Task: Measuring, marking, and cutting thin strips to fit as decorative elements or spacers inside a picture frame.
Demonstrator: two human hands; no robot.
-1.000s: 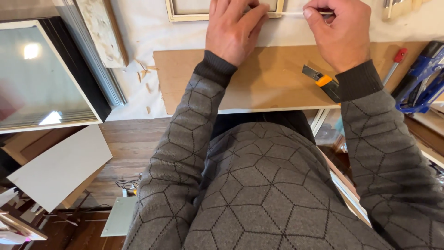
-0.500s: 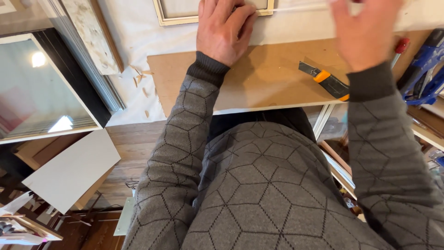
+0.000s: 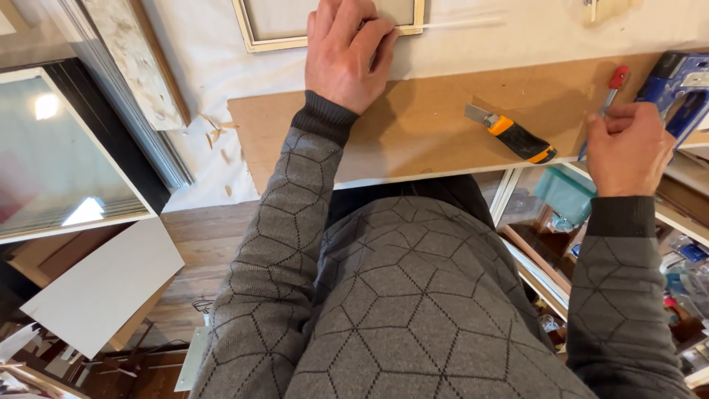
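While the left hand (image 3: 346, 55) presses flat on the pale frame (image 3: 258, 41), the right hand (image 3: 628, 148) pinches a red-handled tool (image 3: 614, 83).

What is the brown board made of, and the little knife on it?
The brown board looks like hardboard or fibreboard: flat, matte, even brown with no grain. The utility knife seems to have a grey metal front and an orange and black handle, probably plastic.

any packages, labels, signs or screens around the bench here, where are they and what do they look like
None can be made out.
The glossy rectangle at far left is a dark-framed glass pane reflecting light, not a screen.
The clutter under the bench at right is too blurred to tell packaging.
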